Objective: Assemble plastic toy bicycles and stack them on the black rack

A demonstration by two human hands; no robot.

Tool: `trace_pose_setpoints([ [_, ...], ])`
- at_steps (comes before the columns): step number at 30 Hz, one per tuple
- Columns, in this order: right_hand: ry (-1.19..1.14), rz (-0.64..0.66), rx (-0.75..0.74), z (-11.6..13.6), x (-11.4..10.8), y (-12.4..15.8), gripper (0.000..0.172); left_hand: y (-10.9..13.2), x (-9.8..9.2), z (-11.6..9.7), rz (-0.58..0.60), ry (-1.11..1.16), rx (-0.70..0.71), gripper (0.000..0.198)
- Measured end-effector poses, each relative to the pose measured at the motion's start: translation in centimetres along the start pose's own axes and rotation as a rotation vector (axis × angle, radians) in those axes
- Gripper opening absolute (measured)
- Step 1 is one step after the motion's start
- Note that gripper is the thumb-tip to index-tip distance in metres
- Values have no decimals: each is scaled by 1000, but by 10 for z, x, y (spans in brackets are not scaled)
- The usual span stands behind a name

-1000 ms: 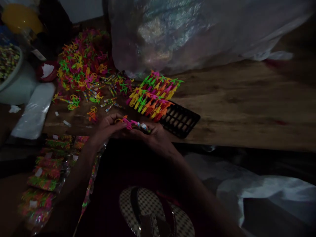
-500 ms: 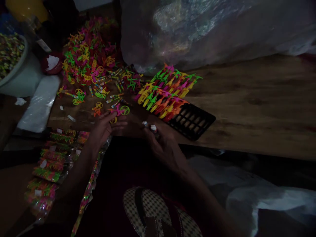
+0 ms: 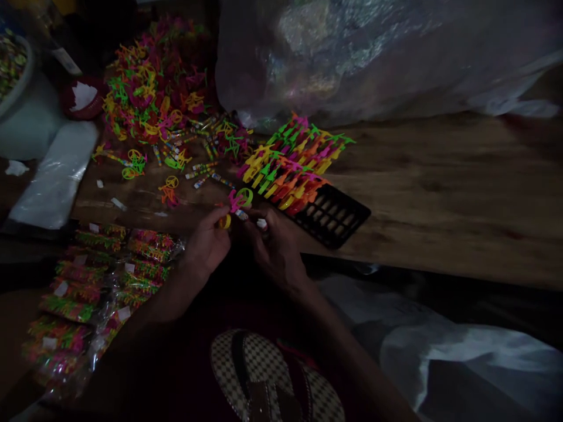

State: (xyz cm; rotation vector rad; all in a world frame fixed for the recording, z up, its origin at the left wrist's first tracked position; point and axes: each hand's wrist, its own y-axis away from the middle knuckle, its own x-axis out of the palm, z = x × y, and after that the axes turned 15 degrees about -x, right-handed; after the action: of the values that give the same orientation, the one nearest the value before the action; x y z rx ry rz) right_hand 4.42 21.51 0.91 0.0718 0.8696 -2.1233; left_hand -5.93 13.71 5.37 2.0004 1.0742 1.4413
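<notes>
I have the left hand [image 3: 210,243] pinching a pink plastic piece [image 3: 234,202], a green ring [image 3: 244,198] at its far right and a yellow ring [image 3: 224,221] by the fingertips. My right hand [image 3: 277,246] holds two white-tipped tubes [image 3: 262,224], one right up against the pink piece; I can't tell whether they join. Just right and far of the hands, I see a black slotted tray [image 3: 336,243] carrying rows of bright pieces [image 3: 285,170]. A loose, multicoloured heap [image 3: 153,94] lies far left, and bagged packs [image 3: 79,293] sit near left.
</notes>
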Motion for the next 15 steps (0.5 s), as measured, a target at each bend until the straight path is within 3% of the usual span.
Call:
trace_pose_setpoints([
  [5, 55, -14, -81, -4, 0, 0, 9, -1, 1, 5, -24, 29, -11, 9],
  [10, 110, 12, -143, -3, -4, 2, 11, -7, -4, 11, -18, -53, 84, 9],
  [13, 103, 1, -208, -7, -4, 3, 18, -10, -9, 12, -17, -233, 129, 9],
  [15, 118, -17, -244, -12, -2, 4, 22, -9, -9, 11, -86, -467, 244, 11],
])
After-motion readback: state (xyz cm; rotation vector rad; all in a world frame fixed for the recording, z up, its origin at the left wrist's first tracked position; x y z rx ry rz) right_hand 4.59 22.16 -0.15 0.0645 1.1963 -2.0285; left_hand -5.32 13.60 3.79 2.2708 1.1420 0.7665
